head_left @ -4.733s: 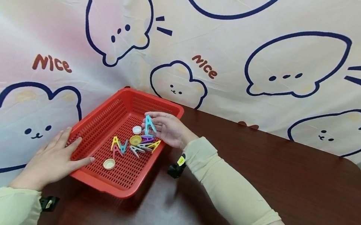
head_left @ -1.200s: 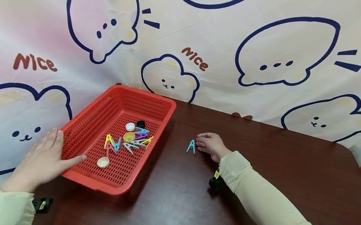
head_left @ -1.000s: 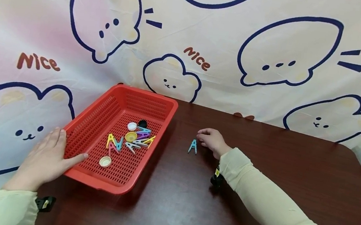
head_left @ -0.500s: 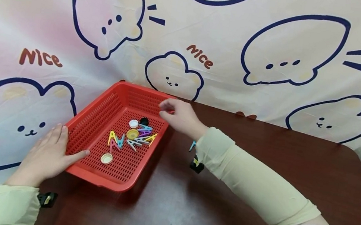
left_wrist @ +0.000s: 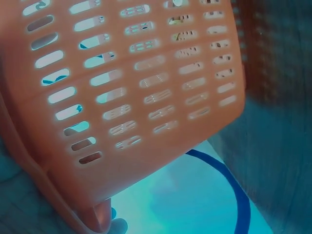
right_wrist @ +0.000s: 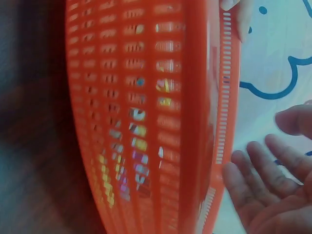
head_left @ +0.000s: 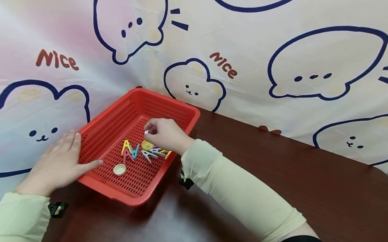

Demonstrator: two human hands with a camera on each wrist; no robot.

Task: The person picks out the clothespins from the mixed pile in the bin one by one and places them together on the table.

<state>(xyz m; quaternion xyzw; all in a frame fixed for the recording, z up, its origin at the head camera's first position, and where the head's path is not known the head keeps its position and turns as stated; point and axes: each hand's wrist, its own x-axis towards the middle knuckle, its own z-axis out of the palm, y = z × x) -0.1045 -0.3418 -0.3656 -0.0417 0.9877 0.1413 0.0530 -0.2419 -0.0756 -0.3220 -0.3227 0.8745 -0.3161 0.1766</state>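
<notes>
My left hand (head_left: pixel 58 163) rests on the left rim of a red slotted plastic basket (head_left: pixel 105 191), thumb over the edge. Over the basket's far right part is my right hand (head_left: pixel 168 134). Its thumb and index finger frame a white bottle cap (head_left: pixel 146 132) from above. In the right wrist view the fingers (right_wrist: pixel 275 173) are relaxed and apart from the thumb, with nothing between them. Below lie a yellow bottle cap (head_left: pixel 147 145), a cream bottle cap (head_left: pixel 119 169) and several plastic clothespins, among them a yellow clothespin (head_left: pixel 125 147) and a light blue clothespin (head_left: pixel 134 151).
The basket stands on a dark brown table (head_left: pixel 267 178) against a printed cloth backdrop (head_left: pixel 252 63). My right sleeve (head_left: pixel 236 191) crosses the table and covers the spot where a blue clothespin stood earlier.
My right hand carried a blue clothespin out of the basket and left it standing on the table. Then it moved back left over the basket. My left hand has kept its place on the rim.
</notes>
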